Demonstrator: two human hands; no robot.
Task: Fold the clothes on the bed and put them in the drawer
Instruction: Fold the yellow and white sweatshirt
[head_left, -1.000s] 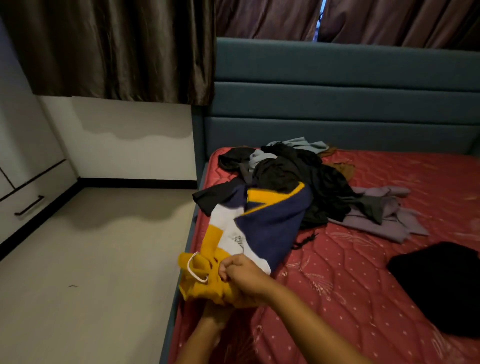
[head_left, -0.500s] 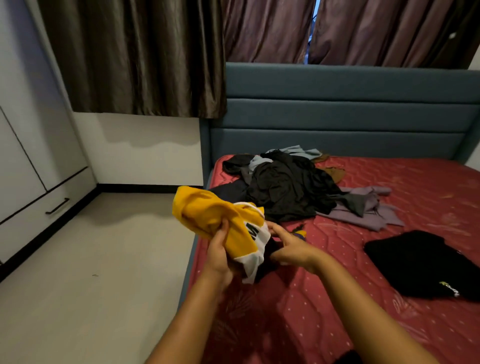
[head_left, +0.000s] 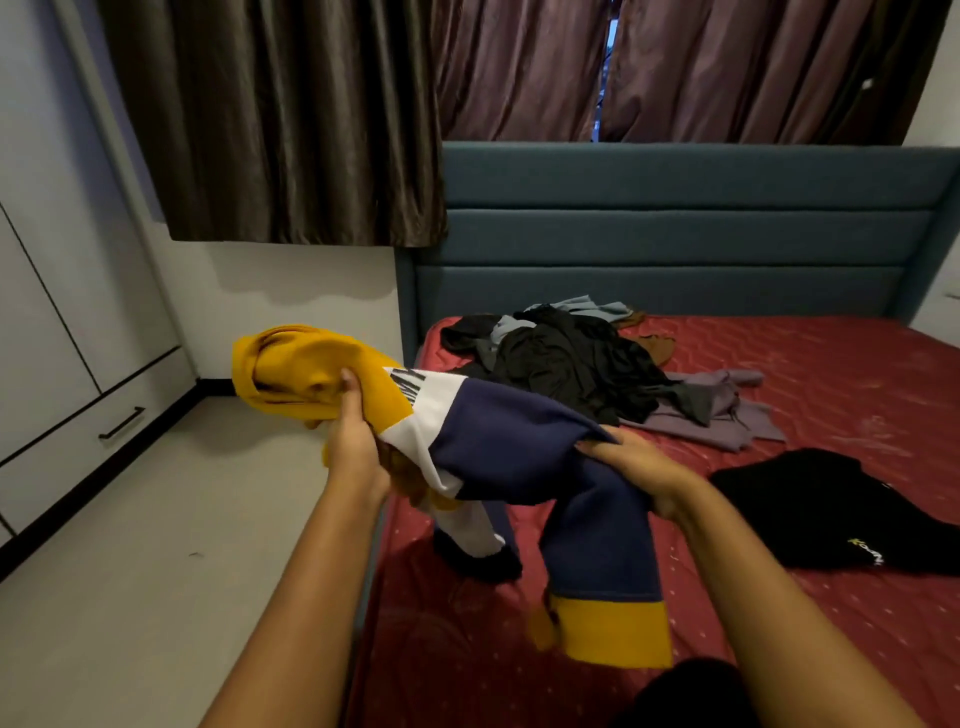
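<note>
A yellow, white and navy hoodie (head_left: 498, 441) hangs in the air over the bed's left edge. My left hand (head_left: 353, 441) grips its yellow hood end. My right hand (head_left: 639, 467) holds the navy body, and a navy sleeve with a yellow cuff (head_left: 613, 629) dangles down to the red mattress (head_left: 805, 364). Behind it a pile of dark and grey clothes (head_left: 582, 364) lies near the headboard. A folded black garment (head_left: 826, 509) rests on the mattress to the right. The drawer (head_left: 98, 431) with a black handle is in the white cabinet on the left.
A teal padded headboard (head_left: 675, 234) backs the bed, with dark curtains (head_left: 291, 119) above. Pale floor (head_left: 130, 571) runs between the bed and the white cabinet.
The bunched hoodie has been pulled apart: my right hand moved right with the navy part, and a sleeve has dropped down towards the mattress. My left hand keeps the yellow end.
</note>
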